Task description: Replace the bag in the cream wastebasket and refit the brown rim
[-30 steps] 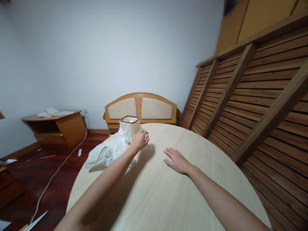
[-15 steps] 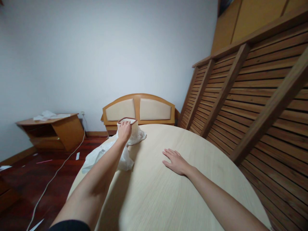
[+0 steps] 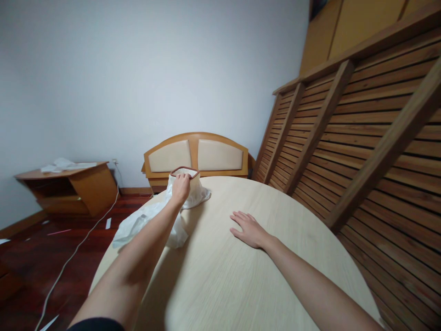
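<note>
At the far left part of the round pale wooden table (image 3: 220, 276), my left hand (image 3: 181, 187) is closed on the near rim of a small bin (image 3: 195, 189). The bin has a brown rim, and white plastic hangs around its wall. Crumpled white plastic bags (image 3: 138, 223) lie beside it, partly hidden under my left forearm. My right hand (image 3: 248, 230) rests flat on the table near its middle, fingers spread, holding nothing. What is inside the bin is mostly hidden.
A wooden headboard (image 3: 195, 151) with cream panels stands behind the table. Slatted wooden bed boards (image 3: 324, 151) lean along the right. To the left are a low cabinet (image 3: 93, 188) with white plastic on top and a white cable (image 3: 74, 255) across the dark red floor.
My left hand and the bin have shifted slightly to the right against the headboard. The view has turned a little to the right. My right hand stays flat on the table.
</note>
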The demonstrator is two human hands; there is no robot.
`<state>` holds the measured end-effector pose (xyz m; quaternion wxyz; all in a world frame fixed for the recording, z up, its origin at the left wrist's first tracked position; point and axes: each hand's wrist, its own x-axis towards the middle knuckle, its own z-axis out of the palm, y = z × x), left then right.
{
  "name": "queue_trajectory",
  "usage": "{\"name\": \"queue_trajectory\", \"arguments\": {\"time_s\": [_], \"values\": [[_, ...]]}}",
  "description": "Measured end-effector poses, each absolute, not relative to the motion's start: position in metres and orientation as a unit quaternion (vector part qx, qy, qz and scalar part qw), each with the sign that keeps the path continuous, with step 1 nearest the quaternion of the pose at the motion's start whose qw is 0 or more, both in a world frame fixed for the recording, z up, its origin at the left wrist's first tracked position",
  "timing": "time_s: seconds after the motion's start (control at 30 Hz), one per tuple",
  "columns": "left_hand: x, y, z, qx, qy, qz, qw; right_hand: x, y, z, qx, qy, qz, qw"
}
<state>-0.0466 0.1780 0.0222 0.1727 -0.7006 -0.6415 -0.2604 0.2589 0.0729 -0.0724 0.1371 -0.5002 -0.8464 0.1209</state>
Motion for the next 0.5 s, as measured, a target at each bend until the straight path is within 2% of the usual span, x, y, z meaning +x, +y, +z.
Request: {"name": "queue_trajectory", "arguments": {"time_s": [0.23, 0.5], "values": [[-0.017, 0.161, 0.016, -0.739, -0.587, -0.299, 0.142, 0.258, 0.07, -0.07, -0.501, -0.847, 0.11, 0.142], [0.021, 0.129, 0.017, -0.808, -0.49, -0.308, 0.106, 0.251, 0.063, -0.057, -0.498, -0.831, 0.031, 0.246]]}}
